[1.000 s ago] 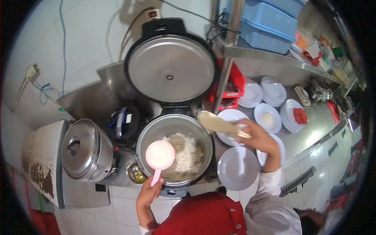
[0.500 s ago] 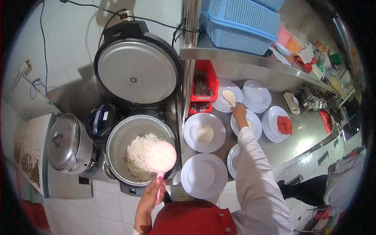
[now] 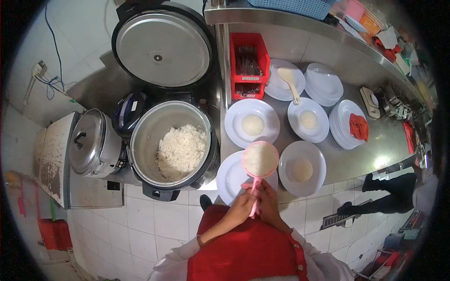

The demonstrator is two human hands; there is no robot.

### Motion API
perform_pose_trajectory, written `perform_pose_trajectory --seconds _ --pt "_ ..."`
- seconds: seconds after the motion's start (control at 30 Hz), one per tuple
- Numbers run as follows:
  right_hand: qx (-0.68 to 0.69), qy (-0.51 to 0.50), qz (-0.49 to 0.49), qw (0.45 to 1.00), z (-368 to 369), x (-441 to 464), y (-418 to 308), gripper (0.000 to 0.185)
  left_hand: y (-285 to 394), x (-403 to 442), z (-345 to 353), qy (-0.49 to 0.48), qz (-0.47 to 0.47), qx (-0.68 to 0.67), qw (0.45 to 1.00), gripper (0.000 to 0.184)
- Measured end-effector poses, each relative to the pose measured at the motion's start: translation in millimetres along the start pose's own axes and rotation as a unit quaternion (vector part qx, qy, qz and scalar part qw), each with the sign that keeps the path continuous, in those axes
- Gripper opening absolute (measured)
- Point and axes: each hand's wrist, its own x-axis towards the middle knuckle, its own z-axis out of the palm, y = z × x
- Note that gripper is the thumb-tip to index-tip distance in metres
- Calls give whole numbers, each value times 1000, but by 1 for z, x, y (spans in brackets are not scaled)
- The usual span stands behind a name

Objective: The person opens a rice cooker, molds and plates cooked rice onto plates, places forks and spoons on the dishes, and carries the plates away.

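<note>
A pink scoop [image 3: 260, 159] packed with white rice hangs over the front-left plate [image 3: 228, 175], partly hiding it. My left hand [image 3: 239, 209] is closed around the scoop's handle. My right hand [image 3: 267, 202] grips the same handle from the other side. Behind the scoop stands a plate [image 3: 233, 119] with a round mound of rice [image 3: 253, 125]. To its right are a smaller plate [image 3: 308, 136] and a front-right plate [image 3: 302, 188], each bearing a rice mound. A cream rice paddle [image 3: 291, 85] lies across a stack of plates [image 3: 276, 93], its handle reaching the smaller plate's rim.
An open rice cooker [image 3: 140, 154] holding loose rice [image 3: 183, 150] stands left, lid raised. Beyond it sits a lidded pot [image 3: 89, 145]. Red bins [image 3: 248, 58] of cutlery, plate stacks [image 3: 324, 84] and a red cloth [image 3: 358, 127] line the counter. A metal shelf [image 3: 300, 21] overhangs it.
The filled scoop has moved right, from above the cooker to above the front-left plate. My right hand has let go of the paddle and come to the scoop handle. The camera view has shifted.
</note>
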Motion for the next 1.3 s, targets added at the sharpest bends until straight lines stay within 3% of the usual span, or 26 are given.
perform_pose_trajectory --seconds 0.07,0.1,0.17,0.2,0.23,0.27,0.33,0.37,0.4,0.43,0.47,0.5,0.53,0.57,0.67,0.87,0.9,0.97,1.0,1.07,1.1,1.17,1.2,1.23,1.27,1.3 --pt "16 21 -17 1000 -19 -5 13 31 -12 0 -5 -27 58 282 957 62" --pt "14 70 -35 997 -31 -6 23 27 -14 -2 -10 -45 16 317 947 59" --pt "14 120 -58 991 -48 -9 25 24 -5 -16 -23 -12 -36 325 945 54" --pt "16 135 -5 991 -54 -12 20 21 1 -21 -31 21 -86 330 940 49" --pt "17 151 50 987 -60 -15 18 19 -15 -22 -46 91 -11 298 950 49" --pt "20 154 49 987 -66 -18 19 19 -28 -20 -59 151 21 332 931 37" --pt "-29 92 45 994 -74 -22 25 21 -48 -14 -82 239 59 301 921 31" --pt "-29 93 46 994 -71 -22 26 21 -57 -10 -86 239 58 301 922 31" --pt "-196 128 -31 972 -62 -21 23 23 -62 -6 -87 222 11 177 959 31" --pt "-356 159 -107 915 -56 -20 22 28 -66 -4 -88 201 -35 51 978 32" --pt "-355 161 -107 915 -57 -16 31 28 -69 -2 -90 199 -35 51 978 32" --pt "-531 139 -224 805 -54 -12 36 37 -70 -1 -91 187 -53 34 980 30" --pt "-677 109 -327 650 -51 -10 39 48 -72 1 -91 174 -71 18 982 27" --pt "-751 48 -220 620 -46 -17 43 68 -77 2 -93 172 -73 18 982 27" --pt "-782 33 -217 584 -39 -18 41 78 -91 5 -100 138 -48 -9 989 20" --pt "-825 51 -232 513 -47 -13 61 76 -84 4 -89 172 -42 -60 982 21" --pt "-825 53 -233 512 -46 -14 57 76 -83 4 -89 175 -45 -56 982 20" --pt "-727 32 -203 655 -42 -17 44 65 -82 4 -90 177 -42 -52 982 20" --pt "-728 34 -209 652 -46 -15 41 65 -81 4 -90 175 -55 -58 981 20" --pt "-650 56 -361 667 -62 -13 36 57 -82 4 -89 177 -64 -68 980 20" --pt "-650 51 -363 666 -64 -13 24 57 -81 3 -88 181 -68 -68 979 19" --pt "-660 170 -279 677 -61 -9 -21 47 -80 1 -86 191 -68 -71 977 18" --pt "-545 193 -339 742 -62 3 -50 43 -78 -1 -84 195 -73 -70 976 20" --pt "-434 241 -223 839 -58 12 -82 40 -74 1 -83 197 -75 -70 975 21" --pt "-433 257 -233 832 -62 27 -113 40 -72 1 -83 197 -65 -72 976 21" --pt "-473 284 -329 767 -72 56 -136 39 -73 -1 -83 202 -72 -58 975 23"
